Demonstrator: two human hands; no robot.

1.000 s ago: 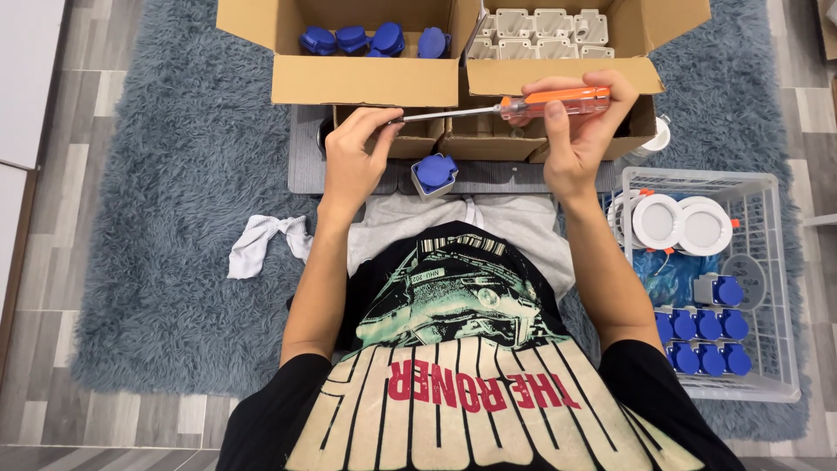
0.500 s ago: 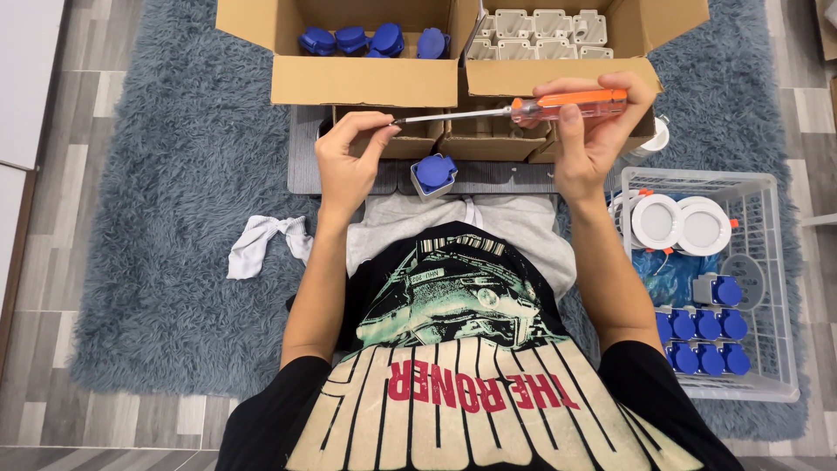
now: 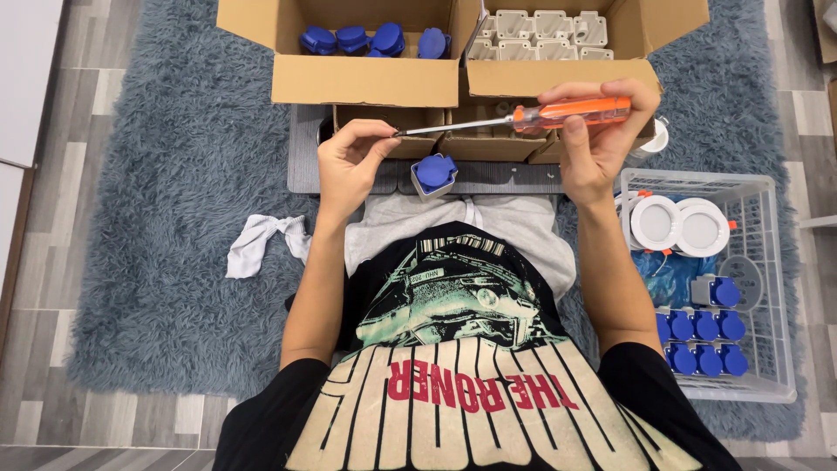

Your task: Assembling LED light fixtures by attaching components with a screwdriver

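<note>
Blue socket parts are held in the left cardboard box (image 3: 366, 80), grey ones in the right box (image 3: 558, 77), and more in a white wire basket (image 3: 767, 288). An orange-handled screwdriver (image 3: 523, 116) is gripped by the right hand (image 3: 597, 131); its tip is pinched by the left hand (image 3: 349, 161). A blue socket (image 3: 433, 173) sits below, and a white rag (image 3: 261, 242) lies on the rug (image 3: 166, 218).

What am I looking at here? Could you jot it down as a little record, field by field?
Setting: person seated on a grey rug
Right hand: grips the orange handle of a screwdriver, held level
Left hand: fingertips pinch the screwdriver's tip
Between the hands: blue-capped socket on a grey mat
Ahead: cardboard boxes of blue and white parts
Right side: white wire basket
</note>
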